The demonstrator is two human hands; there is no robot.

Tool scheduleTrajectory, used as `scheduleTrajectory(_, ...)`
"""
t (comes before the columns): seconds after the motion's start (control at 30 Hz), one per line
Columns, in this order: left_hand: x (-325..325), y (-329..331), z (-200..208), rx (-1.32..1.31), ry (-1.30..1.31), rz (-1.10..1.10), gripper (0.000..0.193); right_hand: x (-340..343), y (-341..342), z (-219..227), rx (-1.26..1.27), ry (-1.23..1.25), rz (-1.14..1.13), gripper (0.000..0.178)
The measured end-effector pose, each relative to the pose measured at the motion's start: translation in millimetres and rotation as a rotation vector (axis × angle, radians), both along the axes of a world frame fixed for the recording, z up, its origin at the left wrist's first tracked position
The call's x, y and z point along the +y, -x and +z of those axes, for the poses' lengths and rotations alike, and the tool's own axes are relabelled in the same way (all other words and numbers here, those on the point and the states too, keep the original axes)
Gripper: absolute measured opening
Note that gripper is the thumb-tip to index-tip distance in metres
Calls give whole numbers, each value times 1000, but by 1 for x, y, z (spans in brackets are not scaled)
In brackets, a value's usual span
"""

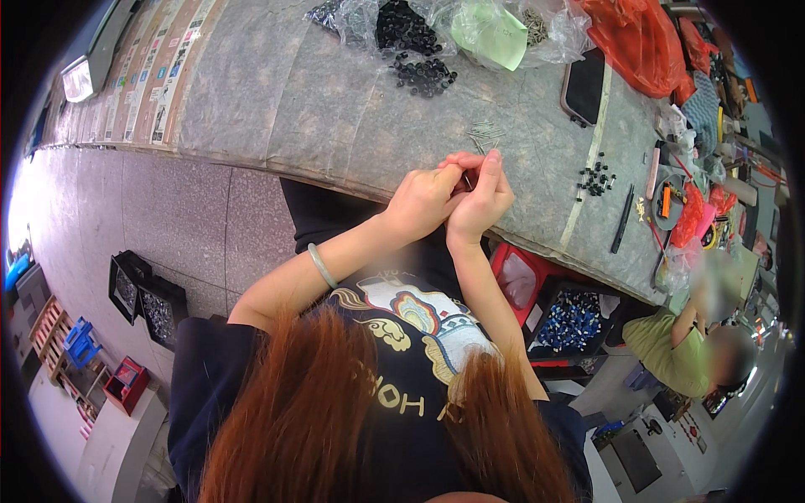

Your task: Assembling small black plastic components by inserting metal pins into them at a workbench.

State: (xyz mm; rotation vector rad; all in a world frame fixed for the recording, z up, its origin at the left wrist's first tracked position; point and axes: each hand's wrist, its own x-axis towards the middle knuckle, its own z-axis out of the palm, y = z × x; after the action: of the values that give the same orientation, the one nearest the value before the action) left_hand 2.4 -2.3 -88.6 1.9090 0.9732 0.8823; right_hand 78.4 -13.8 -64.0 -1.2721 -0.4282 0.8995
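My left hand [419, 201] and my right hand [480, 203] meet over the near edge of the grey-covered bench [327, 126]. Fingers on both are closed, thumbs and fingertips pressed together. Between them is something small and dark, too hidden to name. Just beyond my fingertips lies a small heap of thin silvery metal pins [485, 132]. Farther back sits a pile of small black round parts [426, 77], spilling from a clear plastic bag. Right of my hands, several pins with black pieces on them [595, 178] lie scattered in a group.
A phone [583, 88] lies at the back right, near a red plastic bag [641, 42] and a green paper [489, 35]. A black pen [622, 220] rests near the right end. Below the bench stands a bin of blue and white parts [570, 321]. Another person [671, 348] works at right.
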Motion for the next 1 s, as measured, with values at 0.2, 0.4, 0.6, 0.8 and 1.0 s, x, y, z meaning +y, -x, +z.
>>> scheduleTrajectory(0.2, -1, -5, -5, -2, 26, -42, 15, -2, -3, 1, -47, -9, -18, 40)
scheduleTrajectory(0.4, -5, -2, -8, 47, -99, 41, 21, -11, -2, -14, 53, -81, 20, 36)
scheduleTrajectory(0.6, -6, -5, -4, 34, -112, 43, 21, -11, -4, -6, -98, -98, 46, 38)
scheduleTrajectory(0.8, -1, -7, 3, 16, -98, 36, 20, -10, -7, -8, -146, -120, 86, 35)
scheduleTrajectory(1.0, -2, -7, 4, 24, -89, 46, 19, -11, -4, -12, -40, -88, 59, 36)
